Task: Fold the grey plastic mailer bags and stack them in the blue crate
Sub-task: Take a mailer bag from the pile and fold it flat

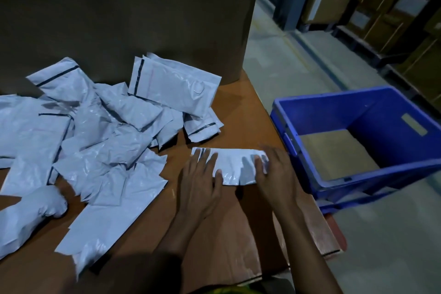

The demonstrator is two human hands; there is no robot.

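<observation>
A folded grey mailer bag [235, 166] lies on the brown table [241, 114] near its right edge. My left hand [200, 181] lies flat on the bag's left end, fingers straight and spread. My right hand [274, 172] is at the bag's right end, its fingers curled over that edge. A loose pile of several unfolded grey mailer bags [95, 131] covers the left half of the table. The blue crate [372, 141] stands on the floor just right of the table, with only a brown sheet on its bottom.
A large dark wrapped block [119, 12] stands at the back of the table behind the pile. Shelves with cardboard boxes [381, 2] line the far right across a concrete aisle. A brown sheet [222, 241] lies on the table under my forearms.
</observation>
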